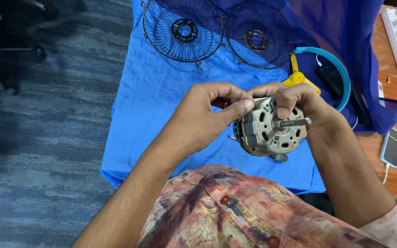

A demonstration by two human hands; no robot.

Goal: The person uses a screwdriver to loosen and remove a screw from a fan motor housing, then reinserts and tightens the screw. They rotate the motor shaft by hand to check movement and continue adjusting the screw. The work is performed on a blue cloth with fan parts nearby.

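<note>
Light is bright and even, falling from above with no harsh shadows. The blue cloth [161,101] is vividly saturated and shows soft creases. A faint sheen sits on the metal fan motor [272,131], which is sharp, as are the two wire fan guards [182,30]. The dark carpeted floor [42,138] at left looks dim and slightly smeared, and the frame's top-left corner falls nearly black.
</note>
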